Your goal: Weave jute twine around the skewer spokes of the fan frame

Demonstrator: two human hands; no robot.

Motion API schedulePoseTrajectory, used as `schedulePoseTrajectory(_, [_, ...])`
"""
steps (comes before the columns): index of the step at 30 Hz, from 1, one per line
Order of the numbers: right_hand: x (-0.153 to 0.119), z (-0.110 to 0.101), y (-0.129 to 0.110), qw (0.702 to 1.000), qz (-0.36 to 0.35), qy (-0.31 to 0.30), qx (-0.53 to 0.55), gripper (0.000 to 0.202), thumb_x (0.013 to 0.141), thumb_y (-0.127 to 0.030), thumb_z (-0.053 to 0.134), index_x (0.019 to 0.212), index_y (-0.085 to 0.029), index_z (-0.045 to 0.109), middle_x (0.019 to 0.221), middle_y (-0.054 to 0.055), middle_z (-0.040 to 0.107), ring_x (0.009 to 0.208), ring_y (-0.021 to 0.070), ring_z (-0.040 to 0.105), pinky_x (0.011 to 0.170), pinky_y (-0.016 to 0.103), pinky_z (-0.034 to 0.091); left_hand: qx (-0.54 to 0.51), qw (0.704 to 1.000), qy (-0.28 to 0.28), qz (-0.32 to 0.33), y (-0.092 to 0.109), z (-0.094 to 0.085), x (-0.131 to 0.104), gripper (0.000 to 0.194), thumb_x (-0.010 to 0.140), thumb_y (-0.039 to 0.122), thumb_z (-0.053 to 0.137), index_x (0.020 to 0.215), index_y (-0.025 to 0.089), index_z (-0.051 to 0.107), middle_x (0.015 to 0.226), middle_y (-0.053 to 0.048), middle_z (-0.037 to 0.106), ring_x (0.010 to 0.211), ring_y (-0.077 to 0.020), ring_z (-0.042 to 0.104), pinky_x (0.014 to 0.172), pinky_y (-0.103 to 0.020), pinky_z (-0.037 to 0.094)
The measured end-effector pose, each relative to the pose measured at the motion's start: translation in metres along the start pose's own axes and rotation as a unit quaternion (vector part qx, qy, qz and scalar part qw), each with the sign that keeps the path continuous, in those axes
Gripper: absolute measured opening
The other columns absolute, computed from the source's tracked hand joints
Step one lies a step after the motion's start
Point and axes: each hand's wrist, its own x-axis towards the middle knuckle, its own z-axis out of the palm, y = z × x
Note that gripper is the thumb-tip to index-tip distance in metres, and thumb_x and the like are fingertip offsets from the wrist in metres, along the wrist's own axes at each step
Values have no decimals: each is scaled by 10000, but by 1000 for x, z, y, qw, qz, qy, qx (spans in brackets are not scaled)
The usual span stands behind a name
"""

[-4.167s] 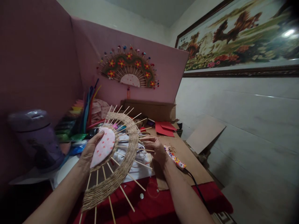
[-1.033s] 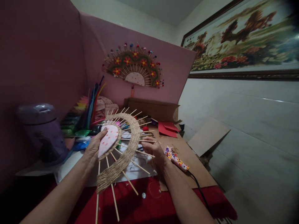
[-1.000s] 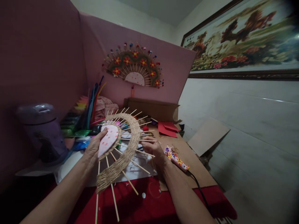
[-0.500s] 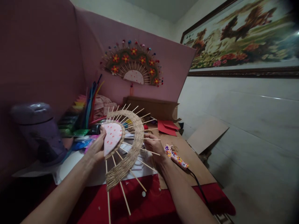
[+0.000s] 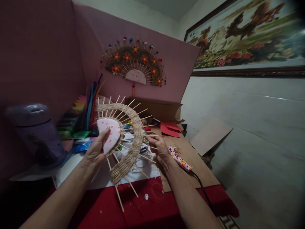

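Observation:
A fan-shaped frame of thin sticks with a band of woven twine (image 5: pixel 136 140) is held up over the table, its sticks fanning to the right. My left hand (image 5: pixel 96 149) grips its spotted white half-round centre (image 5: pixel 113 133), thumb on the front face and the other fingers hidden behind. At the outer right edge, my right hand (image 5: pixel 159 148) has its fingers closed around stick ends. On the pink board behind hangs a finished-looking fan (image 5: pixel 135 62) with orange flowers and coloured beads.
A purple flask (image 5: pixel 39 136) stands at the left beside coloured packets and pipe cleaners (image 5: pixel 91 101). Red paper (image 5: pixel 169 128) lies on cardboard (image 5: pixel 200 168) at the right, near a flower-patterned tool (image 5: pixel 179 160) with a black cord. Red cloth (image 5: pixel 133 203) covers the front edge.
The stick frame has tilted and shifted slightly left and up. My left thumb now lies further across the spotted centre, and my right hand has stayed at the outer sticks.

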Motion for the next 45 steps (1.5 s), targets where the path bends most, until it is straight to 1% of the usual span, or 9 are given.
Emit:
schedulePoseTrajectory(2, [-2, 0, -2, 1000, 9, -13, -3, 220, 602, -305, 710, 746, -154, 640, 474, -73, 437, 360, 11, 223, 352, 175, 124, -11, 999, 9, 29, 2, -3, 4, 224, 812, 132, 496, 1008, 100, 600, 679, -91, 698, 570, -192, 664, 636, -340, 568])
schedulePoseTrajectory(6, [-2, -1, -3, 999, 1, -31, 6, 195, 609, -303, 702, 699, -159, 606, 484, -76, 409, 361, 10, 194, 356, 186, 88, -29, 998, 21, 54, 5, -8, 8, 253, 796, 120, 518, 1038, 121, 592, 697, -77, 701, 586, -182, 666, 650, -321, 564])
schedulePoseTrajectory(10, [-1, -3, -2, 998, -45, -36, -22, 193, 672, -338, 662, 698, -152, 614, 458, -84, 333, 375, 19, 160, 376, 204, 63, -20, 997, 11, 75, 8, -10, 9, 210, 797, 125, 512, 985, 127, 604, 726, -77, 703, 615, -184, 668, 618, -324, 567])
schedulePoseTrajectory(17, [0, -2, -1, 986, -146, 12, -78, 163, 666, -319, 666, 638, -162, 634, 464, -63, 377, 424, 46, 229, 415, 220, 150, 5, 993, 2, 116, 9, -12, 10, 153, 789, 132, 528, 907, 129, 626, 746, -61, 702, 631, -174, 666, 633, -329, 568])
schedulePoseTrajectory(23, [0, -4, -1, 979, -177, 20, -101, 157, 676, -326, 642, 648, -172, 634, 477, -56, 403, 442, 59, 261, 434, 229, 190, -7, 991, 15, 131, 9, -5, 4, 135, 812, 128, 507, 877, 127, 625, 744, -49, 699, 631, -155, 663, 633, -308, 567])
schedulePoseTrajectory(31, [-3, -4, -2, 990, -130, -30, -51, 124, 673, -276, 579, 646, -162, 618, 442, -73, 313, 418, 52, 179, 411, 229, 100, -42, 991, 21, 124, 10, -11, 11, 191, 838, 170, 484, 979, 146, 612, 738, -34, 705, 651, -137, 663, 706, -310, 557])
schedulePoseTrajectory(37, [-2, -4, -4, 994, -35, -101, -5, 101, 600, -231, 620, 654, -146, 623, 484, -51, 428, 405, 35, 183, 399, 217, 72, -62, 994, -4, 90, 9, -13, 13, 244, 850, 193, 472, 1063, 190, 589, 753, -46, 712, 654, -161, 670, 641, -316, 567])
schedulePoseTrajectory(42, [0, -10, -3, 986, 10, -162, 34, 127, 655, -252, 628, 719, -143, 631, 420, -87, 302, 381, 31, 162, 389, 201, 97, -80, 994, -9, 68, 5, -16, 15, 263, 823, 191, 518, 1073, 134, 575, 810, -87, 709, 730, -192, 674, 713, -364, 553])
schedulePoseTrajectory(45, [1, -10, 0, 984, 16, -177, 30, 134, 633, -247, 652, 721, -149, 628, 416, -89, 309, 377, 30, 166, 383, 198, 97, -86, 995, -1, 54, 3, -16, 15, 289, 809, 203, 539, 1089, 142, 572, 844, -105, 704, 765, -213, 672, 717, -375, 551])
